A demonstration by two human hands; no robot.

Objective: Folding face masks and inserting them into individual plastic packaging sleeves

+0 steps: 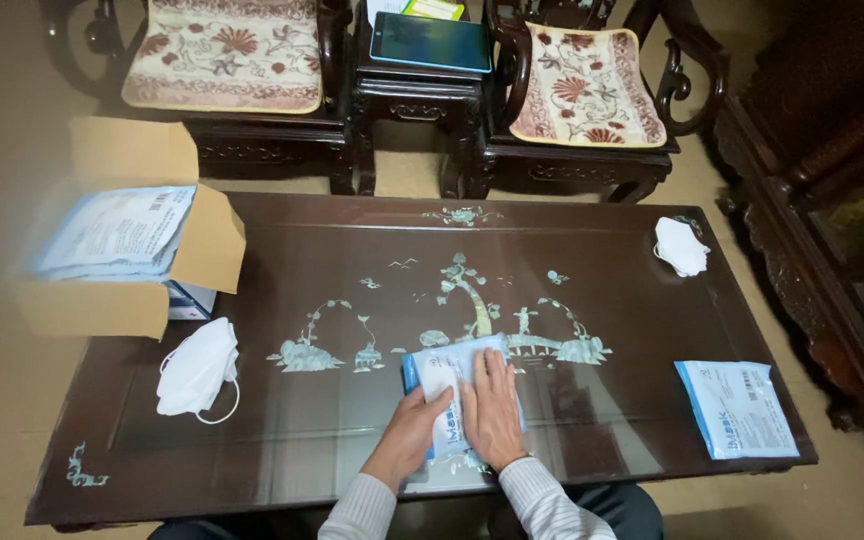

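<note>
- Both hands rest on a blue-and-white mask pouch (460, 385) lying flat at the near middle of the dark inlaid tabletop (332, 250), just in front of the person.
- To press such a pouch well, I judge the palms should stay flat and sweep evenly outward, holding the pouch square so it does not slide on the glossy surface.
- The left hand (414, 430) lies on the pouch's near left part, its grip loosely curled, fingertips touching the white panel; it pinches nothing that I can see.
- The right hand (492, 410) lies flat on the pouch's right half, its grip spread wide, fingers together and pointing away, pressing down rather than grasping.
- A white folded face mask (195, 368) lies well to the left, another white mask (680, 246) at the far right corner.
- A second sealed pouch (737, 408) sits near the right edge, apart from the hands.
- An open cardboard box (142, 255) holding more pouches stands at the far left.
</note>
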